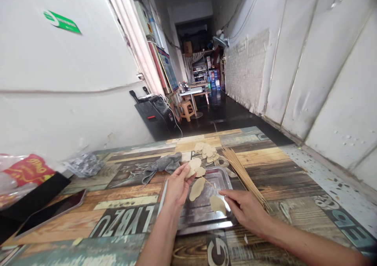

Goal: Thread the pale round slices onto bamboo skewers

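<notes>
Two hands busy here, apart from each other over a shallow metal tray (188,219): a few thin beige slices (194,164) are pinched between thumb and fingers of the left hand (178,183), and a thin wooden skewer (210,184) is gripped by the right hand (243,207), pointed at them. Whether the tip has gone in can't really be made out. For clean threading, the slices are probably best kept flat and supported close to where they're pierced, with fingertips kept out of the skewer's line. The stick should be pushed slowly and straight, since stuff that thin looks easy to tear. As for containers, two loose slices (196,189) can be seen against the tray's shiny floor, though whether both are lying flat is hard to say. More are heaped in a pile (206,151) just past the far rim, and a skewer bundle (246,176) is laid to the right. Over on the left, a red-printed plastic bag (28,170) is parked, contents not readable.
</notes>
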A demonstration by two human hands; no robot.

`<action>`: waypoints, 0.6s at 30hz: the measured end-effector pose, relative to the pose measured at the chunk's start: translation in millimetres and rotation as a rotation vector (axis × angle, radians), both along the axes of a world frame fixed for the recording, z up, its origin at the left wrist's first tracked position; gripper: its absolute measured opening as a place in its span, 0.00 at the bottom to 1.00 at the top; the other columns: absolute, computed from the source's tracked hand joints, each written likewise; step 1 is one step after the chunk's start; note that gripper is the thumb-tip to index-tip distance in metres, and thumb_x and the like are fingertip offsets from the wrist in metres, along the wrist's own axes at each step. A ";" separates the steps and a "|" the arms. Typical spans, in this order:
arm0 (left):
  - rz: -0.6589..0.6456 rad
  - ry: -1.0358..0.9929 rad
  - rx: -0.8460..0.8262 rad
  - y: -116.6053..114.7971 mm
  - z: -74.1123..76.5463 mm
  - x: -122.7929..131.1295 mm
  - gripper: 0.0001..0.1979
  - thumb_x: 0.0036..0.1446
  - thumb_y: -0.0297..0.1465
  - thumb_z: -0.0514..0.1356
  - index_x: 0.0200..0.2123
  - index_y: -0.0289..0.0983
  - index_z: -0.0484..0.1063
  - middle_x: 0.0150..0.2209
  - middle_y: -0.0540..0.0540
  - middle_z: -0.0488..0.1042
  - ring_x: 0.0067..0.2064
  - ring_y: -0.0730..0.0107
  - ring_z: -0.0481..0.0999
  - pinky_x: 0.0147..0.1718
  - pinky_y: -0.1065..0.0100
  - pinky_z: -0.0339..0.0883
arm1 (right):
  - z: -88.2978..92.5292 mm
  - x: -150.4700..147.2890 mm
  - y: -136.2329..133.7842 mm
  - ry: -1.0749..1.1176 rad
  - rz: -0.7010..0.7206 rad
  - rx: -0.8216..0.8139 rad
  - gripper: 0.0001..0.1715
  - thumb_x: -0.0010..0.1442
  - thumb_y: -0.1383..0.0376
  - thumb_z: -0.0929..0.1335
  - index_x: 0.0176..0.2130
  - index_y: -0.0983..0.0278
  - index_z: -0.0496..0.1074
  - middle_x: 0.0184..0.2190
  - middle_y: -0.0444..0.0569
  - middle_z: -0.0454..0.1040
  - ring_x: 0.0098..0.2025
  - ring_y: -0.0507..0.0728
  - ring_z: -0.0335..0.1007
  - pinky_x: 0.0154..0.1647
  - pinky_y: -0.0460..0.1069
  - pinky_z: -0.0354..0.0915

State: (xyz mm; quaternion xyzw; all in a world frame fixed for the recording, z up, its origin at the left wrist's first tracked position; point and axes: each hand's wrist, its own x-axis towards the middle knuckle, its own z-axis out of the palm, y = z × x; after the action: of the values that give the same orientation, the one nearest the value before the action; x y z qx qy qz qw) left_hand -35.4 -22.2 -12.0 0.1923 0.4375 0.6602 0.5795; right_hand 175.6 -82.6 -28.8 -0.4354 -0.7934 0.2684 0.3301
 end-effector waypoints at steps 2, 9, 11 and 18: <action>0.002 0.000 -0.003 0.0 0.3 -0.2 0.07 0.52 0.19 0.59 0.36 0.30 0.72 0.37 0.41 0.76 0.32 0.73 0.76 0.33 0.70 0.74 | 0.7 0.3 -0.5 -0.020 0.008 0.002 0.20 0.62 0.65 0.58 0.46 0.63 0.74 0.39 0.51 0.78 0.39 0.57 0.75 0.39 0.48 0.66; 0.013 0.001 -0.041 -0.9 2.7 -0.5 0.06 0.53 0.19 0.58 0.35 0.30 0.72 0.36 0.41 0.76 0.33 0.73 0.76 0.31 0.72 0.73 | 6.4 -0.7 -1.6 -0.136 0.050 -0.026 0.21 0.63 0.65 0.55 0.46 0.65 0.71 0.27 0.50 0.76 0.28 0.54 0.71 0.31 0.47 0.62; 0.016 -0.003 -0.050 -0.5 3.0 -1.2 0.06 0.53 0.19 0.58 0.35 0.30 0.72 0.36 0.41 0.76 0.32 0.73 0.76 0.31 0.72 0.73 | 7.8 -1.0 -1.6 -0.143 0.058 -0.042 0.21 0.63 0.65 0.54 0.46 0.66 0.70 0.26 0.49 0.75 0.27 0.54 0.69 0.30 0.46 0.61; -0.002 -0.038 -0.074 -1.1 2.9 -2.6 0.07 0.53 0.18 0.57 0.36 0.29 0.71 0.35 0.41 0.76 0.32 0.73 0.76 0.32 0.71 0.74 | 5.3 -1.0 -2.4 -0.127 0.048 -0.074 0.19 0.63 0.64 0.55 0.45 0.66 0.69 0.29 0.50 0.75 0.31 0.55 0.70 0.34 0.47 0.62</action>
State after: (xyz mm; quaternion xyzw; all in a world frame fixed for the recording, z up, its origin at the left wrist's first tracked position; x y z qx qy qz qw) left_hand -38.0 -23.3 -9.1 0.1587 0.4506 0.6463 0.5950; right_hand 174.6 -85.0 -23.5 -0.4444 -0.8125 0.2770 0.2563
